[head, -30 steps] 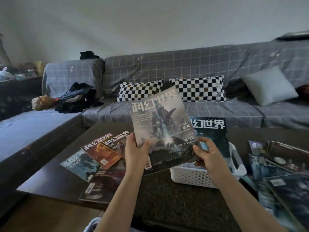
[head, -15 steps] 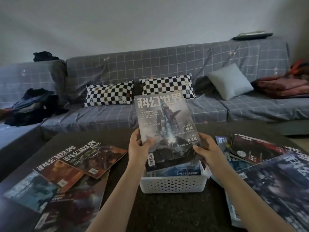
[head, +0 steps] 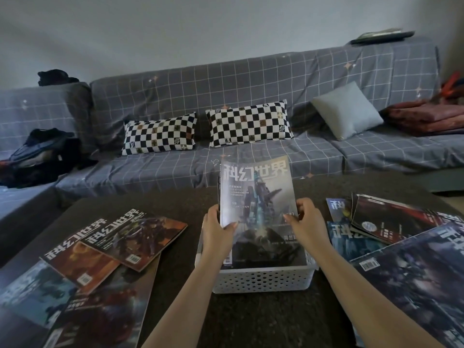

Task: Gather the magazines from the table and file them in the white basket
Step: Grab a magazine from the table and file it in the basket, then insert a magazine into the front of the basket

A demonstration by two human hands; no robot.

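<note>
A grey-blue magazine [head: 258,194] stands upright with its lower end inside the white perforated basket [head: 263,278] at the middle of the dark table [head: 251,320]. My left hand [head: 217,231] grips its left edge, thumb on the cover. My right hand [head: 307,227] grips its right edge. Another magazine's edges show just behind it in the basket. Several magazines [head: 110,249] lie overlapped on the table's left. Several more magazines [head: 391,224] lie piled on the right.
A grey checked sofa [head: 251,91] runs behind the table and along the left, with two checkerboard cushions [head: 247,123], a grey cushion [head: 347,110], dark clothes [head: 40,151] at the left and a red blanket [head: 424,116] at the right.
Both hands have lowered the held magazine from above the basket down into it, straightened upright against the magazine behind. The camera has turned right and dipped toward the basket.
</note>
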